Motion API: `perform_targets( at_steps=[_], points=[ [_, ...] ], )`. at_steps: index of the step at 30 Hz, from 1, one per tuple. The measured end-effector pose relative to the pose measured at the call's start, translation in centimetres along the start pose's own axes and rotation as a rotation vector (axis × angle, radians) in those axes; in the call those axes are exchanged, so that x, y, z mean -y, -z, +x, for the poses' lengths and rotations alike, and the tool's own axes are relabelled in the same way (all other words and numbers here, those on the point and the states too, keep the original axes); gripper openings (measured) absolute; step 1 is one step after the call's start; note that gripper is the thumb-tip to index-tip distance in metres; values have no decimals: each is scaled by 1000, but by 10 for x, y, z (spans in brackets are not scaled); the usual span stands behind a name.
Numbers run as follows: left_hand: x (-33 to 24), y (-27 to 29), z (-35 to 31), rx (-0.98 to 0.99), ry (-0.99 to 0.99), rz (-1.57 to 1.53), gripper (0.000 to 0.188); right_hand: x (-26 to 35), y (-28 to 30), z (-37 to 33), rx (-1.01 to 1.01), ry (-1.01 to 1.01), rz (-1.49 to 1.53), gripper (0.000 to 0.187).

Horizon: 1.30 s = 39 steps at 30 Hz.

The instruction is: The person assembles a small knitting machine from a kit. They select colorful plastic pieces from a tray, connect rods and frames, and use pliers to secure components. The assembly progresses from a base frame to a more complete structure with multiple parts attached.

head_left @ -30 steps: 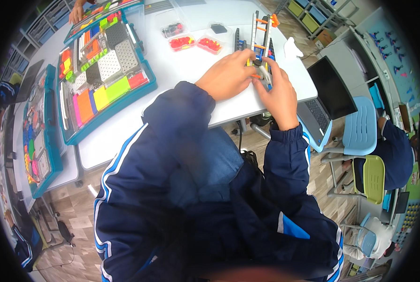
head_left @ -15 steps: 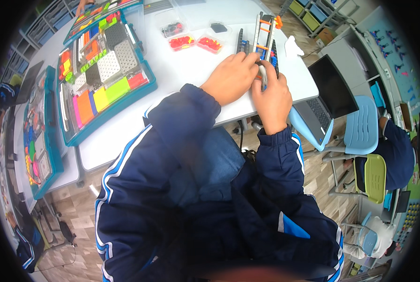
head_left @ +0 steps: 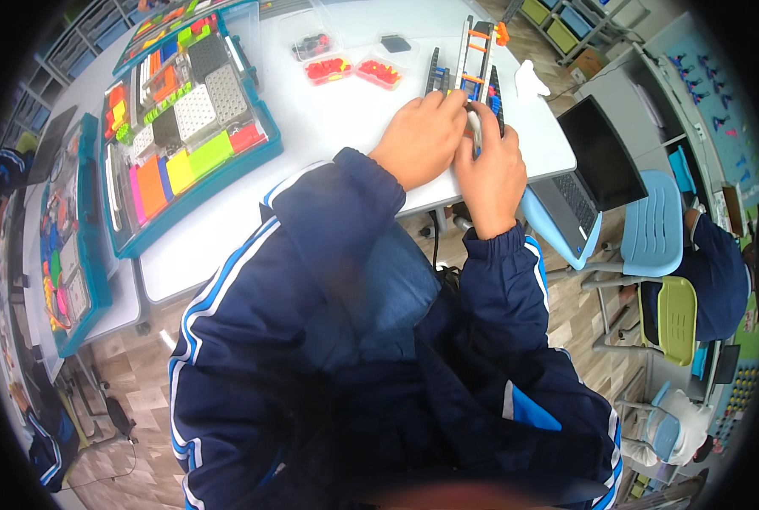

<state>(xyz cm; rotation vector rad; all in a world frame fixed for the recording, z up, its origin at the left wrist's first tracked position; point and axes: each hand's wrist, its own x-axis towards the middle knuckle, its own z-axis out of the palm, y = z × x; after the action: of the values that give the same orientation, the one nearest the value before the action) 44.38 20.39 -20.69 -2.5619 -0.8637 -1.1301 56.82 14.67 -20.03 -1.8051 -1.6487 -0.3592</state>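
Observation:
Near the table's right corner stands a building-block model (head_left: pixel 476 64) with black tracks at its sides, a tall grey frame and orange and blue pieces. My left hand (head_left: pixel 419 143) has its fingers bent over the near end of the model, its thumb and fingertips partly hidden. Close against it, my right hand (head_left: pixel 492 174) curls thumb and fingers round the same end. A pale curved part of the model shows between my fingers; its exact shape is hidden.
Small clear boxes of red pieces (head_left: pixel 378 71) lie beyond my left hand. A teal-edged case (head_left: pixel 192 200) of coloured parts fills the table's left. Crumpled white tissue (head_left: pixel 530 81) lies right of the model. An open laptop (head_left: pixel 577 200) sits on a blue chair; a person (head_left: pixel 715 285) sits farther right.
Both hands keep their place at the model's near end, with only slight shifts of the fingers. My left forearm has moved a little to the right.

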Motion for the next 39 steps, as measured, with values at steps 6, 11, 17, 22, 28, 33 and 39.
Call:
perform_targets(
  at_steps=[6, 11, 17, 22, 28, 33, 39],
  points=[
    [9, 7, 2, 10, 44, -230, 22, -7, 7, -1, -4, 55, 74, 35],
    [13, 12, 1, 49, 75, -313, 21, -8, 8, 0, 6, 50, 97, 29],
    [16, 12, 2, 67, 58, -323, 20, -10, 4, 5, 1, 132, 54, 21],
    [14, 14, 2, 67, 67, -297, 20, -10, 2, 6, 21, 103, 52, 25],
    [10, 16, 2, 92, 154, -349, 23, -9, 1, 4, 18, 103, 26, 29],
    [8, 14, 1, 87, 146, -343, 25, -9, -1, 4, -11, 150, -11, 26],
    [5, 13, 2, 57, 130, -317, 23, -11, -3, 3, -35, 157, 2, 30]
  ],
)
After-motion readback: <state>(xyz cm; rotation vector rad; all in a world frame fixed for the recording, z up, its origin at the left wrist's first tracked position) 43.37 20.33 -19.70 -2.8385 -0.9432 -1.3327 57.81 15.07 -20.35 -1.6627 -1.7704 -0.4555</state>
